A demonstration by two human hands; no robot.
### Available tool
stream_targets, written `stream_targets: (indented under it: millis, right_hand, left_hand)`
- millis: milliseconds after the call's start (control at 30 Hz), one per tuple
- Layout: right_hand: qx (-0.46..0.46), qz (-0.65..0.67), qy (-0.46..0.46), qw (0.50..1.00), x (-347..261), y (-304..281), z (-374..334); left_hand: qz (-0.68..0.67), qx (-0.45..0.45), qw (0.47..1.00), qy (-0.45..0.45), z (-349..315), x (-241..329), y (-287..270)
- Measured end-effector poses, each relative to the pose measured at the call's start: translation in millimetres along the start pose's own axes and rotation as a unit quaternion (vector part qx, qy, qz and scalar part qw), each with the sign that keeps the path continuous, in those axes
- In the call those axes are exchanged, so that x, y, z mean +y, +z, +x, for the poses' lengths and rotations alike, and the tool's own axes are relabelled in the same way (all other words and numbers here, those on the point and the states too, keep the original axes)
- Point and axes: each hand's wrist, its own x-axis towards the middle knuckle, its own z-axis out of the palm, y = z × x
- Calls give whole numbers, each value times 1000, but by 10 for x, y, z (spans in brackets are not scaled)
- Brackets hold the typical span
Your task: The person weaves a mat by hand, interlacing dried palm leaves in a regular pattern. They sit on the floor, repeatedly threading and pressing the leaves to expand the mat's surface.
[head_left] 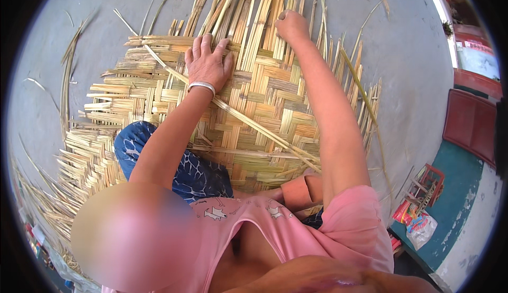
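Observation:
A mat (259, 87) woven from flat yellow split-reed strips spreads in front of me, its loose strip ends fanning out along the far and side edges. My left hand (210, 64) lies on the far left part of the mat, fingers stretched out and pressing on the weave. A pale bangle circles that wrist. Farther right, my right hand (293, 27) is closed around upright reed strips at the far edge; its fingertips are partly hidden. A long loose strip (254, 125) crosses the mat diagonally, passing beneath my left forearm.
Loose reed strips (69, 76) lie on the grey floor (413, 81) at the left. A greenish stalk (360, 84) rests across the right edge. Farther right are a dark red panel (468, 124), a small rack (426, 187) and a plastic bag (422, 229). My patterned blue trouser leg (196, 176) is over the mat.

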Motion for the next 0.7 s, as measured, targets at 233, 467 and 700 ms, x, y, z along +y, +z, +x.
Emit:
stream_targets:
  millis: [233, 467, 700]
  right_hand:
    - [12, -127, -29, 991, -434, 11, -365]
    - [-39, -153, -2, 988, -549, -73, -286]
    - [-17, -191, -58, 980, -323, -61, -137]
  left_hand:
    - [-3, 24, 1000, 3, -2, -2, 2]
    - [-16, 32, 999, 3, -9, -28, 11]
    - [-2, 33, 999, 25, -2, -41, 58]
